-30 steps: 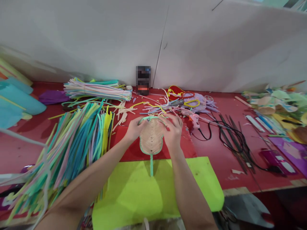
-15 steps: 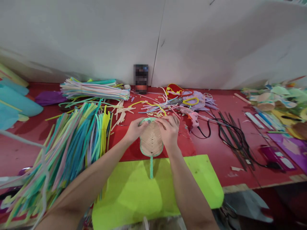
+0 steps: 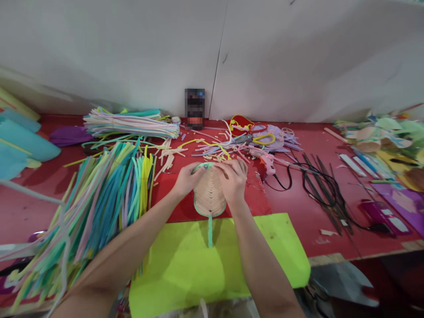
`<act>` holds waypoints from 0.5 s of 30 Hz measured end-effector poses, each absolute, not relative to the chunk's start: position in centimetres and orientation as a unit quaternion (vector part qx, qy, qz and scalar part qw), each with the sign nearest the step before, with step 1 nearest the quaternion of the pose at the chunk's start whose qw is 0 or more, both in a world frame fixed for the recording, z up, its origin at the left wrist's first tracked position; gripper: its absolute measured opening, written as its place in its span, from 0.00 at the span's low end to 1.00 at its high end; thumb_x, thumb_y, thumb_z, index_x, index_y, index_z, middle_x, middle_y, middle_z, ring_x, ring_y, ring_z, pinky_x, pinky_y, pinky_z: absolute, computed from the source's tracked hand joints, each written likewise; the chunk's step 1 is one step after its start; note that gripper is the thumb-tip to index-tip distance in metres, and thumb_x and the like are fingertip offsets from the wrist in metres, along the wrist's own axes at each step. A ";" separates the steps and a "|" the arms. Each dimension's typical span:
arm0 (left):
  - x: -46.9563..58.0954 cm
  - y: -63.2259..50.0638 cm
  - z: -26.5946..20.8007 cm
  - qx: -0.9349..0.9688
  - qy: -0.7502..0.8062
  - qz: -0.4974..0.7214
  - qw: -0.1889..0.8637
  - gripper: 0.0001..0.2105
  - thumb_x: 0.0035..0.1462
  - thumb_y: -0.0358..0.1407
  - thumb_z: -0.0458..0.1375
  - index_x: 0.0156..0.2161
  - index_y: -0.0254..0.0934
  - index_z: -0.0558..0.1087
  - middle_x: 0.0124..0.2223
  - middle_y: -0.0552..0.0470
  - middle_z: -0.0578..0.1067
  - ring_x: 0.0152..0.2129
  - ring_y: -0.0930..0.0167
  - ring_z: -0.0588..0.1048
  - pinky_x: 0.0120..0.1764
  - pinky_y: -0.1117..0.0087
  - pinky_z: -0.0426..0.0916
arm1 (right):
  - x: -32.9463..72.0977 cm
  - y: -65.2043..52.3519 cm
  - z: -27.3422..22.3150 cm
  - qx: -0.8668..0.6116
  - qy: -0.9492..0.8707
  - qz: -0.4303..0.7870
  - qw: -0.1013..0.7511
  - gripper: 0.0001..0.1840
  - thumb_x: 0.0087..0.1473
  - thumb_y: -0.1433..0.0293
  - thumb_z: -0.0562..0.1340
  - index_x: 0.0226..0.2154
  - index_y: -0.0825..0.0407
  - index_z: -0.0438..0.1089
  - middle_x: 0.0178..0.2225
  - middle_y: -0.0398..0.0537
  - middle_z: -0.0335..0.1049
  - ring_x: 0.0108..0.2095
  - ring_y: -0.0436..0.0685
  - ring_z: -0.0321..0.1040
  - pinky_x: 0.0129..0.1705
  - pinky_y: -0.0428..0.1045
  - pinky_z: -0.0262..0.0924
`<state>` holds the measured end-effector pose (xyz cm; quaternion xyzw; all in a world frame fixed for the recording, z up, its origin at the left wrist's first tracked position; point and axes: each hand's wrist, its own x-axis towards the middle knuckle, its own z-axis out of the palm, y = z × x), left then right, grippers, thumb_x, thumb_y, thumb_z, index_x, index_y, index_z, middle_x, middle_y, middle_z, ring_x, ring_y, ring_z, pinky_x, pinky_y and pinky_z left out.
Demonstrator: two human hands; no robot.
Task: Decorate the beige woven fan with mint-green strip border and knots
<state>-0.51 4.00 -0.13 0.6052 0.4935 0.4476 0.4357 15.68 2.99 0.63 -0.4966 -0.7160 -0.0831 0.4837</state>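
Observation:
A small hand fan (image 3: 209, 193) with a beige woven face, green edging and a green handle is held between my two hands, its handle pointing toward me. My left hand (image 3: 187, 178) grips the upper left rim, thumb on the face. At the upper right rim my right hand (image 3: 234, 176) is closed with fingers pinched on the green edging. A small dark round spot shows at the top of the fan between the hands. Beneath the handle lies a bright yellow-green sheet (image 3: 185, 269) at the table's front edge.
Left lie bundles of coloured fuzzy stems (image 3: 106, 198). Behind are yellow-handled scissors (image 3: 263, 139), cut pieces and a phone (image 3: 194, 108) against the wall. A pink glue gun (image 3: 269, 163), black cable (image 3: 323, 176), dark sticks and a purple box (image 3: 386, 216) sit right on the red table (image 3: 298, 207).
Almost nothing differs. The fan's lower part and handle appear a few pixels farther right, while both hands keep their hold on the upper rim.

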 end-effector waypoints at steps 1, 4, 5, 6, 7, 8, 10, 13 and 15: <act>-0.5 4.0 -0.2 0.603 0.496 0.447 0.436 0.14 0.56 0.42 0.54 0.36 0.33 0.74 0.32 0.53 0.74 0.29 0.73 0.69 0.33 0.74 0.63 | 15.7 3.0 0.7 -0.497 -0.718 -0.085 0.480 0.05 0.53 0.68 0.63 0.35 0.45 0.75 0.33 0.44 0.70 0.40 0.55 0.65 0.53 0.56 0.55; -0.5 4.0 -0.2 0.606 0.498 0.441 0.436 0.14 0.55 0.43 0.54 0.35 0.32 0.74 0.31 0.53 0.74 0.28 0.73 0.69 0.31 0.75 0.62 | 15.6 2.9 0.7 -0.496 -0.723 -0.095 0.472 0.04 0.53 0.68 0.64 0.34 0.45 0.74 0.32 0.44 0.71 0.39 0.55 0.65 0.51 0.55 0.55; -0.5 4.0 -0.2 0.608 0.498 0.440 0.434 0.14 0.55 0.43 0.54 0.35 0.33 0.74 0.32 0.53 0.74 0.28 0.73 0.69 0.31 0.75 0.62 | 15.6 2.9 0.8 -0.493 -0.725 -0.100 0.471 0.04 0.53 0.68 0.64 0.34 0.46 0.74 0.32 0.44 0.71 0.38 0.54 0.65 0.51 0.55 0.55; -0.5 4.0 -0.1 0.610 0.498 0.441 0.430 0.14 0.55 0.42 0.54 0.35 0.33 0.74 0.32 0.53 0.75 0.28 0.73 0.69 0.31 0.75 0.62 | 15.6 2.9 0.8 -0.489 -0.727 -0.105 0.471 0.03 0.53 0.69 0.64 0.33 0.46 0.74 0.31 0.44 0.71 0.38 0.54 0.65 0.51 0.55 0.55; -0.5 4.0 0.0 0.612 0.497 0.443 0.427 0.14 0.56 0.42 0.54 0.35 0.33 0.75 0.32 0.53 0.75 0.28 0.73 0.69 0.32 0.75 0.62 | 15.6 2.9 0.8 -0.486 -0.729 -0.109 0.470 0.03 0.53 0.69 0.63 0.33 0.46 0.74 0.31 0.44 0.71 0.37 0.54 0.65 0.51 0.54 0.55; -0.4 4.0 0.1 0.612 0.498 0.446 0.424 0.14 0.56 0.42 0.54 0.35 0.33 0.75 0.32 0.52 0.75 0.28 0.73 0.69 0.32 0.75 0.62 | 15.6 2.9 0.8 -0.484 -0.730 -0.112 0.469 0.03 0.53 0.70 0.63 0.32 0.46 0.74 0.31 0.43 0.71 0.37 0.54 0.65 0.51 0.54 0.55; -0.4 3.9 0.2 0.611 0.498 0.450 0.420 0.14 0.56 0.42 0.54 0.35 0.33 0.75 0.32 0.53 0.74 0.28 0.73 0.69 0.32 0.75 0.62 | 15.5 2.9 0.8 -0.483 -0.732 -0.113 0.467 0.03 0.54 0.70 0.63 0.32 0.47 0.73 0.30 0.43 0.70 0.37 0.53 0.65 0.52 0.55 0.54; -0.3 3.8 0.3 0.610 0.495 0.453 0.421 0.13 0.56 0.42 0.53 0.35 0.33 0.74 0.31 0.53 0.73 0.28 0.73 0.68 0.31 0.75 0.62 | 15.4 2.9 0.8 -0.487 -0.730 -0.111 0.466 0.03 0.54 0.70 0.63 0.31 0.47 0.73 0.29 0.42 0.70 0.35 0.53 0.65 0.53 0.55 0.53; -0.3 3.8 0.3 0.608 0.497 0.454 0.421 0.13 0.56 0.42 0.53 0.34 0.33 0.74 0.30 0.54 0.73 0.27 0.74 0.67 0.31 0.75 0.61 | 15.4 2.8 0.8 -0.489 -0.727 -0.111 0.469 0.02 0.53 0.69 0.63 0.31 0.47 0.73 0.29 0.42 0.70 0.35 0.53 0.64 0.53 0.54 0.53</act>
